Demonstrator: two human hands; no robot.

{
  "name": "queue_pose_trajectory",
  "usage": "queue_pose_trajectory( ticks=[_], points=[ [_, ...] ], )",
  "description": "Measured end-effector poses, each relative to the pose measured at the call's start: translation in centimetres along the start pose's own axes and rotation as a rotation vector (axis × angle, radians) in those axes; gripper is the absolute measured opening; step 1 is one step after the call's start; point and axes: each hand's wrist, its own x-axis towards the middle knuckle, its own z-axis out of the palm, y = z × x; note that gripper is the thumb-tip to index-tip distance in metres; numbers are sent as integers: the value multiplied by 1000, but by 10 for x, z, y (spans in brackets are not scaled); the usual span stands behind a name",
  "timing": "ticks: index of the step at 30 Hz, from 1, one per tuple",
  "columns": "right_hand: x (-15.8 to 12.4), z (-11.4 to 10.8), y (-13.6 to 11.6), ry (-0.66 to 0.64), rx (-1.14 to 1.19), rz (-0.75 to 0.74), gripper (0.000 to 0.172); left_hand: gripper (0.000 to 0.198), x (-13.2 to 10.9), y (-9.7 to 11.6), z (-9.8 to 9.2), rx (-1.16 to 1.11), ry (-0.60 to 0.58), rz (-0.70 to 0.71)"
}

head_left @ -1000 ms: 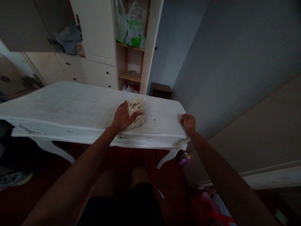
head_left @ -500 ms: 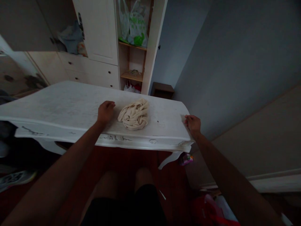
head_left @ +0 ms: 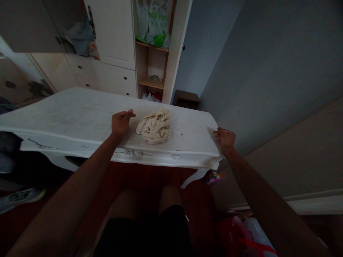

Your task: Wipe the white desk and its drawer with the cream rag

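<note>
Cloth: a cream cloth (head_left: pixel 154 126) is set down in a crumpled heap, right of the middle of the desk (head_left: pixel 66 110), between the near and far edges; it is gripped by neither of the hands, and by its bunched folds it is probably kept in one place.
Left hand: the left hand (head_left: pixel 121 123) is held narrow, fingers curled, just beside the cloth but apart from it; nothing is seen in it. By this nearness the cloth is presumably kept within easy reach.
Right hand: the right hand (head_left: pixel 226 137) is also narrow, fingers curled at the desk's right edge; whether that edge is gripped cannot be told, though steadying may be served.
Dark speck: a small speck (head_left: pixel 182 134) is left uncovered between cloth and right edge.
Cabinet: plastic bags (head_left: pixel 158 28) are stored on a shelf of the cabinet (head_left: pixel 112 35), beyond the far edge, seemingly out of the way.
</note>
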Motion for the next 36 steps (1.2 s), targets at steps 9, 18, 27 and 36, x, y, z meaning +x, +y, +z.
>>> queue_pose_trajectory(
  ticks=[9, 18, 27, 36],
  points=[
    [19, 1, 29, -41, 242, -122, 93, 31, -8, 9, -3, 43, -58, -79],
    [14, 0, 20, 33, 380, -72, 57, 31, -10, 10, -3, -47, -52, -102],
    [14, -2, 17, 31, 129, -91, 32, 30, -10, 10, -2, -77, -37, -102],
    [11, -1, 14, 9, 165, -84, 29, 31, -8, 8, -2, -70, -38, -79]
  ],
)
